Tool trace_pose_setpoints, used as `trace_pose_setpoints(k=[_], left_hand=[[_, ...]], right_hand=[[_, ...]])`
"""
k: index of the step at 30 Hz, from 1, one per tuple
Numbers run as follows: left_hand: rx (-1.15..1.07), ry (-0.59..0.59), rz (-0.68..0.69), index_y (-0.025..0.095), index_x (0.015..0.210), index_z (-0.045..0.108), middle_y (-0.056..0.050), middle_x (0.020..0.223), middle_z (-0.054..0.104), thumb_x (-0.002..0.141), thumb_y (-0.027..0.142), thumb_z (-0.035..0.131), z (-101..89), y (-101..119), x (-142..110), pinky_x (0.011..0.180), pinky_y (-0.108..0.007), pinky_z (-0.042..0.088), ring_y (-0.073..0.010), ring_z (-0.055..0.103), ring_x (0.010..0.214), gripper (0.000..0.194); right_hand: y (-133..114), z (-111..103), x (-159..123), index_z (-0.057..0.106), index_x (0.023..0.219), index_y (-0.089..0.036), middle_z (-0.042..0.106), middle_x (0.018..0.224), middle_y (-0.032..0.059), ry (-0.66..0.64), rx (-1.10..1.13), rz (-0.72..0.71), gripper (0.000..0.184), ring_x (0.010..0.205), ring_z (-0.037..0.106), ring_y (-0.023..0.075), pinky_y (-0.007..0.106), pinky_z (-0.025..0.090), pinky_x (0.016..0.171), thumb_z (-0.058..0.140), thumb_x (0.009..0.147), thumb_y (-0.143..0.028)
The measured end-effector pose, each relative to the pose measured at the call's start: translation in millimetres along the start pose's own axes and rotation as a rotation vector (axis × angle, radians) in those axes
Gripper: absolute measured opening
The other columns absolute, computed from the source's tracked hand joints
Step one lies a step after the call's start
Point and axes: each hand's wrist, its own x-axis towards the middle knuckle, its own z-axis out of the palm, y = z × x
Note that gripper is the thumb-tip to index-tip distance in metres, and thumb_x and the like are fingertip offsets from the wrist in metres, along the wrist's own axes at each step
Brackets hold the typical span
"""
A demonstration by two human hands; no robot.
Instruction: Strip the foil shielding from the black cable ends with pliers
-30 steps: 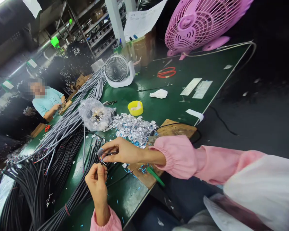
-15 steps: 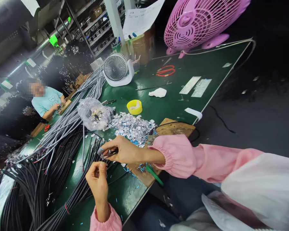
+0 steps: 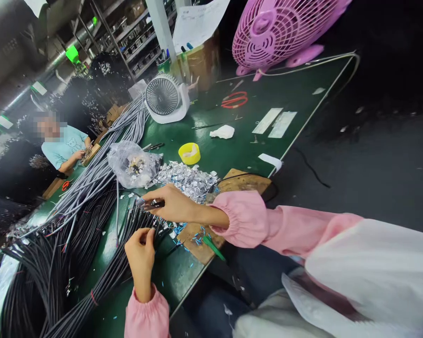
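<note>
My right hand is closed around a small dark metal tool, whose exact kind I cannot make out. It hovers over the stripped ends of the black cables. Lower and nearer to me, my left hand is closed, thumb and forefinger pinched together. Whatever lies between those fingertips is too small or hidden to name. Beyond my right hand spreads a heap of silvery foil scraps. Small blue tube pieces are scattered on a wooden board beside a green handle.
Grey cables lie along the left, near a plastic bag of scraps. Farther back are a yellow ring-shaped container, a white fan, red-handled scissors and a pink fan. A co-worker sits across the table.
My right hand has lifted away from my left, so the gap between their fingertips is wider. The whole view has shifted slightly.
</note>
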Motion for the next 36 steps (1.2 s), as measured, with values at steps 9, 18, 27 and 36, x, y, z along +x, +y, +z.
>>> trace_pose_setpoints(k=[9,18,27,36], left_hand=[[0.363,0.025,0.047,0.017,0.073,0.065,-0.007,0.079,0.065,0.077,0.016,0.052,9.3,7,1,0.064,-0.029,0.040,-0.0214,0.060,0.080,0.013],[-0.193,0.502,0.078,0.016,0.075,0.064,-0.006,0.068,0.064,0.079,0.038,0.051,-5.7,5,-6,0.055,-0.028,0.047,-0.0168,0.060,0.061,0.026],[-0.223,0.329,0.170,0.016,0.056,0.061,-0.001,0.052,0.056,0.077,0.028,0.054,-19.1,13,-11,0.044,-0.021,0.040,-0.0108,0.050,0.046,0.025],[-0.270,0.546,0.036,0.018,0.058,0.060,0.002,0.054,0.056,0.068,0.024,0.062,-13.3,18,-16,0.045,-0.020,0.041,-0.0101,0.051,0.048,0.012]], right_hand=[[0,5,-2,0.063,0.100,-0.013,0.065,0.066,0.0014,-0.189,-0.033,0.030,0.026,0.053,0.053,0.0084,0.020,0.037,0.056,0.041,0.086,-0.013],[2,17,-8,0.064,0.088,-0.013,0.064,0.076,0.0027,-0.119,-0.092,-0.032,0.015,0.063,0.053,0.0097,0.019,0.036,0.059,0.056,0.076,-0.010],[0,20,-12,0.061,0.061,-0.011,0.050,0.056,-0.0022,-0.073,-0.106,-0.166,0.015,0.051,0.040,0.0067,0.019,0.031,0.051,0.059,0.076,-0.012],[0,23,-22,0.067,0.089,-0.014,0.064,0.070,0.0036,-0.129,-0.047,-0.109,0.020,0.059,0.055,0.0108,0.021,0.041,0.055,0.054,0.082,-0.027]])
